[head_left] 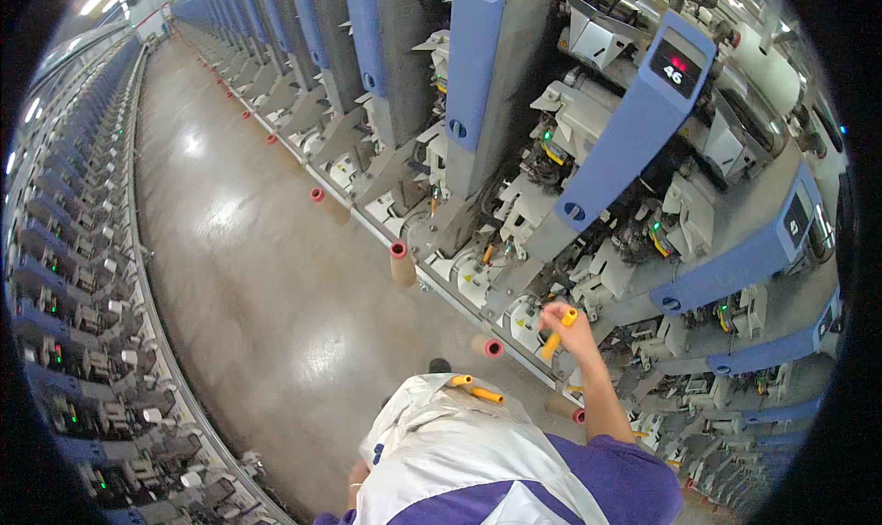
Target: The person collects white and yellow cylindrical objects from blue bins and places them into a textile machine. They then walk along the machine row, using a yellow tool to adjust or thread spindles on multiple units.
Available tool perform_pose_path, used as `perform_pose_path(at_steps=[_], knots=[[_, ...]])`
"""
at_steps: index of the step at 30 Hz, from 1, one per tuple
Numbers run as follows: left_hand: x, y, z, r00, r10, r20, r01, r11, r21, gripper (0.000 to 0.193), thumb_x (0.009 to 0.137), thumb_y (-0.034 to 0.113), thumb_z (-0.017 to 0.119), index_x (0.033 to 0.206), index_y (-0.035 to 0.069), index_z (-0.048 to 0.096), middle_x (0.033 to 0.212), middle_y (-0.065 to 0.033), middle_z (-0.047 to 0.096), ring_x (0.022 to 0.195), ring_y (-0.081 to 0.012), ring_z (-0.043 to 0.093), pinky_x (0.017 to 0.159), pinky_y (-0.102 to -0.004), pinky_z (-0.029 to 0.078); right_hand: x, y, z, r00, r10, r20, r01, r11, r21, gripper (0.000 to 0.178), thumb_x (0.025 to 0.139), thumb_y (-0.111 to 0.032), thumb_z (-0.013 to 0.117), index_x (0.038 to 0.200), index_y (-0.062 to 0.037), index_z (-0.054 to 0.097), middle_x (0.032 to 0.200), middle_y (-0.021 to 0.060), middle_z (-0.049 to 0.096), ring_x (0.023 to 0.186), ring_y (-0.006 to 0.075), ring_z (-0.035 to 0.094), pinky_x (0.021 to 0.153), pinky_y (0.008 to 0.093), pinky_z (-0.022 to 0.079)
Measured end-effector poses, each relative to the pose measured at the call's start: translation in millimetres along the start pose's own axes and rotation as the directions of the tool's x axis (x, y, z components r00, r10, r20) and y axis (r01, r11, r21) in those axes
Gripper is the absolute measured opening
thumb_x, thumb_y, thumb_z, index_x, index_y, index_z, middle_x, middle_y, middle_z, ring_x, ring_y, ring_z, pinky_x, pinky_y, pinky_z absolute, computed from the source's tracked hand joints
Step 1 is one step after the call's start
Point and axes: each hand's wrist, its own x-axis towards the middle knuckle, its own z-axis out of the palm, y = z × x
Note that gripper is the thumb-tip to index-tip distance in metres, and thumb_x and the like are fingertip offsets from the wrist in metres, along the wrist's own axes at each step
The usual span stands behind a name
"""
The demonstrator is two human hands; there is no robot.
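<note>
My right hand (574, 334) is closed round a yellow bobbin tube (550, 348), held tilted beside the lower units of the winding machine (524, 318). The tube's hollow upper end shows above the fingers. Low at the left of my body, my left hand (356, 475) is partly hidden by the cream apron (413, 433), and its fingers do not show. Two more yellow tubes (486, 395) stick out of the apron's top at my front. Nearest the right hand along the rail is a red-ended bobbin (494, 348).
Tall blue machine columns (634, 130) run along the right into the distance. A metal rail (367, 220) edges them, with several red-ended bobbins (398, 249) spaced along it. Another machine row (64, 341) lines the left. Between the rows runs a shiny grey floor (248, 277).
</note>
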Motion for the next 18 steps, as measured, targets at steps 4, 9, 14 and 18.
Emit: perform_pose_path(at_steps=[4, 9, 14, 18], knots=[[30, 134, 56, 0.99, 0.017, 0.143, 0.024, 0.959, -0.282, 0.029, 0.099, 0.032, 0.047, 0.114, 0.009, 0.057, 0.101, -0.0139, 0.067, 0.095, -0.0273, 0.065, 0.078, -0.0443, 0.056, 134, 42, 16, 0.994, 0.003, -0.11, -0.01, 0.998, -0.063, 0.017, 0.091, -0.017, 0.062, 0.099, -0.0018, 0.063, 0.084, 0.004, 0.067, 0.078, 0.0125, 0.063, 0.079, 0.0271, 0.048], [62, 265, 106, 0.995, 0.102, 0.023, -0.104, 0.989, 0.107, 0.031, 0.099, 0.03, 0.047, 0.118, 0.007, 0.056, 0.098, -0.0119, 0.066, 0.09, -0.0278, 0.066, 0.076, -0.0407, 0.057, 256, 115, 35, 0.958, 0.034, -0.284, -0.078, 0.986, -0.145, 0.014, 0.091, -0.014, 0.063, 0.098, -0.0018, 0.063, 0.081, 0.0042, 0.067, 0.075, 0.0124, 0.063, 0.074, 0.0271, 0.049], [106, 356, 155, 0.997, 0.035, 0.075, -0.061, 0.92, 0.387, 0.027, 0.096, 0.026, 0.054, 0.109, 0.003, 0.057, 0.089, -0.0108, 0.065, 0.079, -0.0236, 0.065, 0.071, -0.0375, 0.056, 313, 128, 41, 0.913, -0.102, -0.395, 0.089, 0.995, -0.052, 0.014, 0.09, -0.014, 0.063, 0.096, -0.0011, 0.065, 0.079, 0.0041, 0.067, 0.074, 0.0122, 0.063, 0.073, 0.0266, 0.05], [114, 417, 175, 0.977, 0.189, 0.096, -0.21, 0.81, 0.548, 0.03, 0.099, 0.028, 0.048, 0.114, 0.004, 0.058, 0.093, -0.0093, 0.067, 0.074, -0.0193, 0.064, 0.063, -0.0337, 0.055, 337, 121, 45, 0.791, -0.208, -0.575, 0.103, 0.972, -0.21, 0.018, 0.089, -0.025, 0.064, 0.094, -0.009, 0.069, 0.082, 0.0016, 0.071, 0.071, 0.0099, 0.063, 0.063, 0.0274, 0.048]])
